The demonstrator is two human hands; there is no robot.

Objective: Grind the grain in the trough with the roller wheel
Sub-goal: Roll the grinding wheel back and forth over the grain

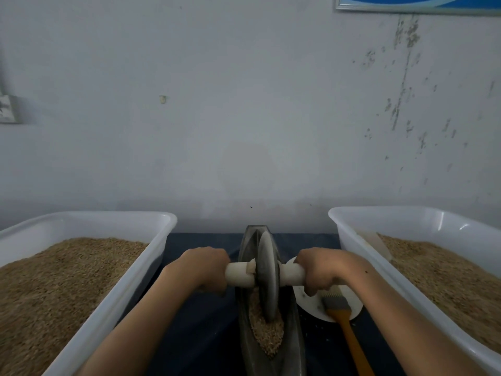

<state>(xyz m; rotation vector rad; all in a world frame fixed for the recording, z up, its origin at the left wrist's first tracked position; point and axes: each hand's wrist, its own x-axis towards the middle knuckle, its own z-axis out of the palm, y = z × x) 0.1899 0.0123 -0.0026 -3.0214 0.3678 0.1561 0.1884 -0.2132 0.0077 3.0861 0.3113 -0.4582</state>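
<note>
A dark boat-shaped metal trough (292,340) lies lengthwise in front of me on a dark blue cloth. Brown grain (267,335) fills its near half. A grey roller wheel (268,275) stands upright in the trough, its lower edge in the grain. A pale wooden axle handle (240,274) runs through the wheel. My left hand (202,267) is closed around the left end of the handle. My right hand (321,270) is closed around the right end.
A white tub (151,221) of grain stands at the left, another white tub (352,221) of grain at the right. A white plate (311,305) with an orange-handled brush (344,321) lies just right of the trough. A pale wall rises behind.
</note>
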